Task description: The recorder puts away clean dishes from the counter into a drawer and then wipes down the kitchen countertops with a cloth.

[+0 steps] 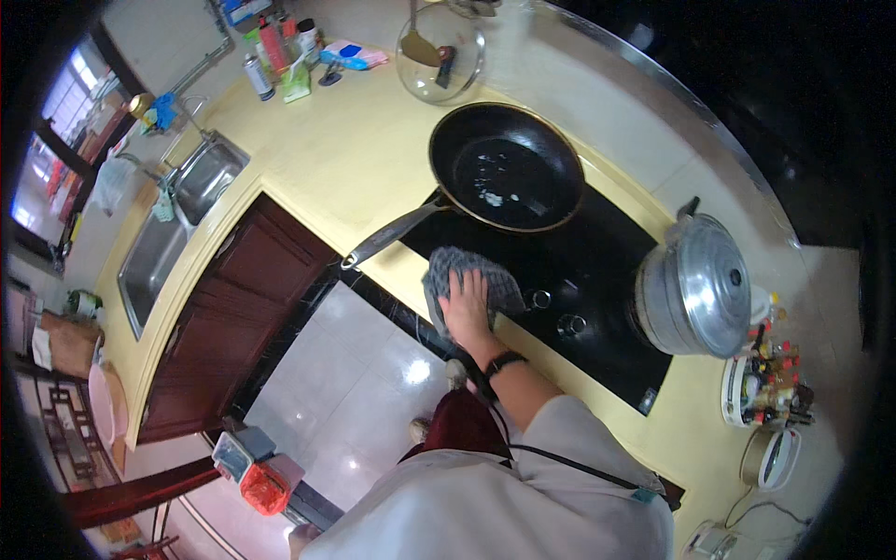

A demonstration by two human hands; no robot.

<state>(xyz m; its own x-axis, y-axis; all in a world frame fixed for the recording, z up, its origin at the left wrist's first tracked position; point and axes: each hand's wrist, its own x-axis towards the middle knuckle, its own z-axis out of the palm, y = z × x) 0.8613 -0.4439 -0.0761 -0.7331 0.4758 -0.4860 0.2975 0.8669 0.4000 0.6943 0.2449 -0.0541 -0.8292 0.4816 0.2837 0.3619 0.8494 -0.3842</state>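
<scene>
My right hand [467, 308] lies palm down on a grey cloth [505, 283], pressing it against the front edge of the black glass cooktop [602, 280] and the yellow countertop rim. Just beyond the cloth, a black frying pan [514, 161] sits over the cooktop's left end. Some whitish residue or wet patches show inside it, and its handle [399, 231] juts out past the counter edge. Of my left hand [304, 537], only a small part appears at the bottom edge beside my shirt; its fingers cannot be made out.
A lidded aluminium pot [689, 287] stands on the cooktop's right end. Behind the pan, a glass lid [430, 77] and a spatula [418, 47] are near the wall. Seasoning bottles [770, 385] fill a rack at right. A steel sink [210, 175] and bins [262, 483] lie leftward.
</scene>
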